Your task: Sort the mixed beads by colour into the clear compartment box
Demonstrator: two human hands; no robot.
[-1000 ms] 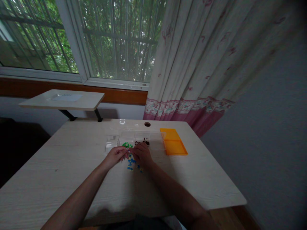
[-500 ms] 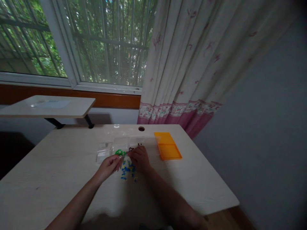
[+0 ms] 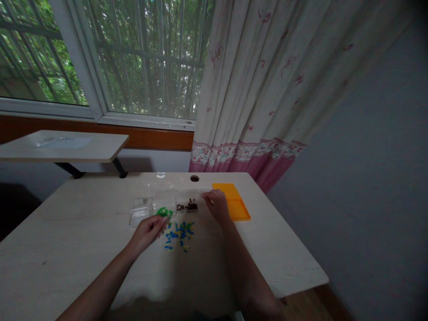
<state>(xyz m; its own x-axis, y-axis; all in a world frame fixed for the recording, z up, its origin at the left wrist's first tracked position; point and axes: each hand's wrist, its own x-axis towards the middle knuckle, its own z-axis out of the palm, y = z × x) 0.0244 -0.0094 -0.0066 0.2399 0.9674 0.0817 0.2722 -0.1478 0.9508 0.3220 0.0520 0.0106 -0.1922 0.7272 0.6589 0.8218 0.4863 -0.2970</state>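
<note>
Head view: left hand (image 3: 149, 229) beside small green pieces (image 3: 163, 211) in clear plastic box (image 3: 165, 197); right hand (image 3: 216, 204) near flat orange plastic case (image 3: 238, 207); both grips too small to tell. Blue-and-yellow pieces (image 3: 180, 232): loose on pale wooden table (image 3: 277, 249); best handled singly.

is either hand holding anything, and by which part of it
Cannot be told: the left hand and right hand both look pinched, but anything held is too small to see.
</note>
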